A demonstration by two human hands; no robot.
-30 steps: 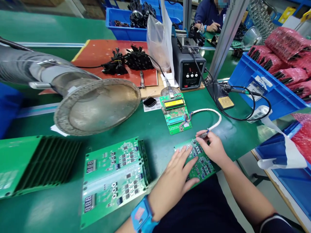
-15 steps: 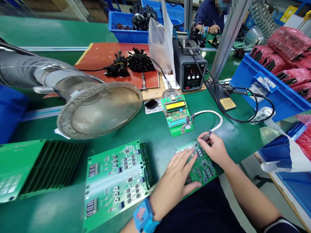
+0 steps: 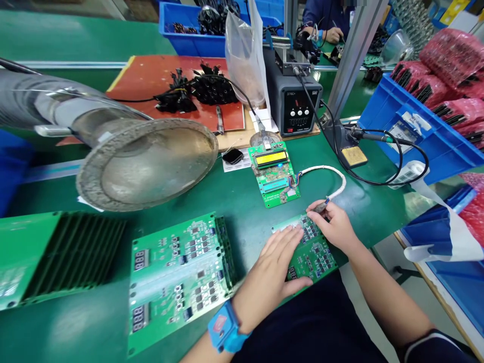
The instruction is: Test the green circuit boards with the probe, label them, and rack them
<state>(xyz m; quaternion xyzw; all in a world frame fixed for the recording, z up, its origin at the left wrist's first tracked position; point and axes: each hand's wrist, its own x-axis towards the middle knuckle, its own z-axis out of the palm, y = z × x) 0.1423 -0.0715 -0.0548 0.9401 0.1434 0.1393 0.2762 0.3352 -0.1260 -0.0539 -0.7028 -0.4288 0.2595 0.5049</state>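
My left hand [image 3: 266,269], with a blue strap at the wrist, lies flat with fingers stretched over a green circuit board [image 3: 315,257]. It covers the board's left part; a digit display peeks out beside the thumb. At the board's far edge, my right hand [image 3: 335,227] pinches a small grey connector [image 3: 321,205]. From it a white-sleeved cable [image 3: 343,184] curves back to a small green programmer board [image 3: 274,196] with a lit yellow screen and a teal socket. Whether the connector's tip touches the circuit board is hidden by my fingers.
Stacked circuit boards [image 3: 162,282] lie left of my hands, with more upright boards [image 3: 30,257] beyond. A fume hood [image 3: 151,166] overhangs them. Behind are a soldering station [image 3: 298,111], its iron stand [image 3: 353,155] and a blue bin [image 3: 416,121] of pink-wrapped parts. Another person works at the back.
The whole view has shifted slightly. My left hand's fingers have drawn closer together on the circuit board. My right hand still pinches the connector at about the same spot.
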